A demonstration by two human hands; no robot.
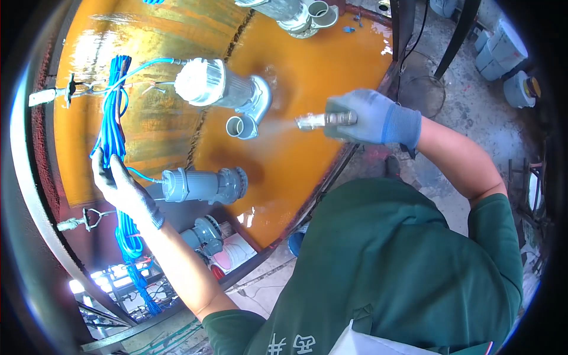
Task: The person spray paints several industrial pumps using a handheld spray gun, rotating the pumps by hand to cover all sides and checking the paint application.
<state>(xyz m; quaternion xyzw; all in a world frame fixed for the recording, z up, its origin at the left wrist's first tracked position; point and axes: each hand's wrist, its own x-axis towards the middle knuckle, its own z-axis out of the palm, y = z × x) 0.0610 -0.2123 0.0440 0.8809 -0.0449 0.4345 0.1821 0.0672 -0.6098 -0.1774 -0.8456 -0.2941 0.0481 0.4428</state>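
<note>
My right hand [364, 118], in a grey-blue work glove, is closed round a spray gun [319, 120]. A pale mist leaves its nozzle toward a grey submersible pump [222, 89], which hangs on its side with its curved outlet toward me. My left hand [121, 186], gloved too, is wrapped round a tied bundle of blue cable [112, 130] at the left. From that bundle one cable runs to the top end of the sprayed pump. Just below hangs a second grey pump [201, 185], near my left hand. The spray gun stays apart from the pump.
Behind the pumps stands an orange, paint-coated wet panel [296, 71]. Another pump [296, 15] hangs at the far edge, and one more [204, 236] sits lower left. Metal hooks [71, 92] hold the pumps. Buckets [500, 50] stand on the stained floor at the right.
</note>
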